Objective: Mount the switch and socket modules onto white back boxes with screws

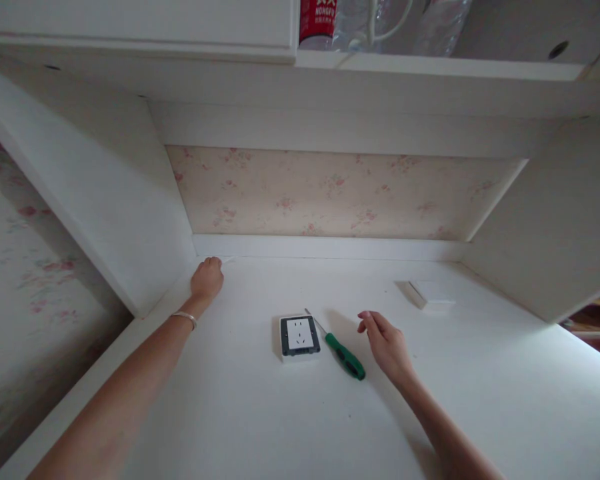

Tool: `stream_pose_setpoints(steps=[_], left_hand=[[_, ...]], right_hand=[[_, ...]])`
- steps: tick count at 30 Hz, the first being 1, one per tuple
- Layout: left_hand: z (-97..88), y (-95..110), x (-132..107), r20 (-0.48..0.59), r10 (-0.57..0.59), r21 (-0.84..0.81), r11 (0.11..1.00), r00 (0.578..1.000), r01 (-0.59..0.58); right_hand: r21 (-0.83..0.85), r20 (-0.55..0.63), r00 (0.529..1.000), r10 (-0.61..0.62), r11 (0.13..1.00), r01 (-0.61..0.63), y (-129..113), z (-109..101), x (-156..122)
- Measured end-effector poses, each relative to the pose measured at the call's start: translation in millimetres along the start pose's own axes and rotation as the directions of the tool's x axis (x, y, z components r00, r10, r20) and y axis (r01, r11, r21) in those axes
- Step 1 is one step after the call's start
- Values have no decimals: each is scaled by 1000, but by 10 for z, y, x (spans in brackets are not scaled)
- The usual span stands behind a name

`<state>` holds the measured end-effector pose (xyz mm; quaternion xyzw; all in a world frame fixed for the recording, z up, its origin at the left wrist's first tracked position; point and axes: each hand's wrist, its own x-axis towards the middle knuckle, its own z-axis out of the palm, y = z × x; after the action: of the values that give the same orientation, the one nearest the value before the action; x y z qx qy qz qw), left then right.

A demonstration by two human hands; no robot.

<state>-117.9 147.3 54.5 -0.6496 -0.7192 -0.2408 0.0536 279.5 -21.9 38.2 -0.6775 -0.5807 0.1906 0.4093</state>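
Observation:
A white wall socket in a dark frame (300,335) lies flat on the white desk (290,413). Just right of it lies a screwdriver with a green handle (345,355), its metal tip pointing to the back left. My right hand (386,345) hovers right of the screwdriver handle, fingers loosely curled and apart, holding nothing. My left hand (207,278) rests far back at the left corner of the desk, closed into a fist on something small and white that I cannot make out. A thin bracelet (185,317) circles that wrist.
A small white plate or cover (431,294) lies at the back right of the desk. White side panels (105,200) wall in the desk on both sides. Flowered wallpaper (330,193) covers the back. An overhead shelf (430,67) carries bottles (318,23).

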Motion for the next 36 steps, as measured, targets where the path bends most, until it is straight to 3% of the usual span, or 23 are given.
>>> stream_pose_setpoints(steps=[5, 10, 12, 14, 18, 24, 29, 33, 36], left_hand=[[-253, 231, -275, 16, -23, -226, 974, 1000, 26], [-344, 587, -818, 126, 78, -489, 872, 989, -7], [-360, 743, -1049, 196, 129, -729, 682, 972, 56], [-365, 883, -1255, 264, 139, -836, 527, 955, 154], [-340, 1067, -1554, 360, 121, -884, 362, 925, 296], [-311, 1117, -1720, 386, 78, -893, 280, 919, 352], [-341, 1107, -1741, 430, 46, -899, 112, 901, 424], [-363, 1143, -1781, 458, 60, -888, -12, 887, 460], [-389, 1200, -1844, 474, 129, -875, -40, 871, 482]], right_hand=[[131, -34, 999, -10, 991, 15, -173, 98, -29], [237, 32, 995, -92, 968, 81, -411, 242, -93], [281, 68, 990, -124, 954, 100, -497, 289, -118], [310, 90, 986, -143, 944, 109, -553, 325, -147], [332, 127, 978, -164, 937, 114, -558, 362, -219], [397, 188, 974, -125, 917, 41, -436, 374, -274], [544, 214, 976, -46, 836, -79, -404, 396, -264], [669, 288, 953, -99, 733, -126, -469, 410, -316], [724, 359, 922, -146, 667, -176, -540, 421, -377]])
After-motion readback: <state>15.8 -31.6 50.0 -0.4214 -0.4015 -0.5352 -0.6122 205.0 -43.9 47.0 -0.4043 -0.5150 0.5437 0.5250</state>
